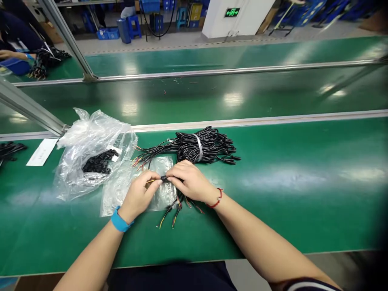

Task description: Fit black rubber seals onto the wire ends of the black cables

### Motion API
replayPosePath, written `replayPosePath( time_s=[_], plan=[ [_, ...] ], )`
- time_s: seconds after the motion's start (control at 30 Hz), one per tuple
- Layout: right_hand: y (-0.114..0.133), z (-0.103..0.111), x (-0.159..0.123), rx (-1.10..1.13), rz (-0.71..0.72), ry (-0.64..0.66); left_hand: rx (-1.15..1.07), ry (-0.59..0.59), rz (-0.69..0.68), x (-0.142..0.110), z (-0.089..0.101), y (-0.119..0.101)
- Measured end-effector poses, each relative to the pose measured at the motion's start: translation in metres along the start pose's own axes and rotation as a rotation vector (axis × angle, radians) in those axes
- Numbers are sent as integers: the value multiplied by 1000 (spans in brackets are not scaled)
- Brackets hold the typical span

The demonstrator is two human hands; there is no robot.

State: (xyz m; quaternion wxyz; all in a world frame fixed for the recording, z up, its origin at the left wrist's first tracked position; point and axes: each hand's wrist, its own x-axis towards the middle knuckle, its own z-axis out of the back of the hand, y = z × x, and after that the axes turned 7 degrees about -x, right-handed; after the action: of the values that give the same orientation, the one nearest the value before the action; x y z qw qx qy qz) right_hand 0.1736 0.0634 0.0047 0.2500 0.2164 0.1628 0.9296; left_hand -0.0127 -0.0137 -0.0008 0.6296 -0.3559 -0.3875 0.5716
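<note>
My left hand point(140, 195), with a blue wristband, pinches the coloured wire ends of a cable at a small black part point(164, 178). My right hand point(190, 181), with a red string on the wrist, grips that same black part and cable from the other side. Both hands meet over a flat clear plastic bag point(118, 190). A few finished cables point(169, 212) with red and yellow wire ends lie just below my right hand. Behind the hands sits a bundle of black cables point(200, 147) tied with a white band.
A crumpled clear bag point(87, 141) holding small black parts lies at the left, next to a white paper slip point(42, 152). More black cables point(9, 149) are at the far left edge. Another person's arm point(12, 54) works at the far table. A metal rail point(242, 121) borders the conveyor belt.
</note>
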Motion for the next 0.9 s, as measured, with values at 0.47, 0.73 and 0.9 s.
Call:
replayPosePath(
  time_s=[0.47,0.73,0.9],
  plan=[
    [8,-13,60,-468,249,167,378,413,-268,-13,-10,-2],
    [0,-40,77,-544,113,80,212,415,-274,-7,21,-5],
    [-1,-38,79,-525,144,92,324,-177,-94,3,61,14]
  ],
)
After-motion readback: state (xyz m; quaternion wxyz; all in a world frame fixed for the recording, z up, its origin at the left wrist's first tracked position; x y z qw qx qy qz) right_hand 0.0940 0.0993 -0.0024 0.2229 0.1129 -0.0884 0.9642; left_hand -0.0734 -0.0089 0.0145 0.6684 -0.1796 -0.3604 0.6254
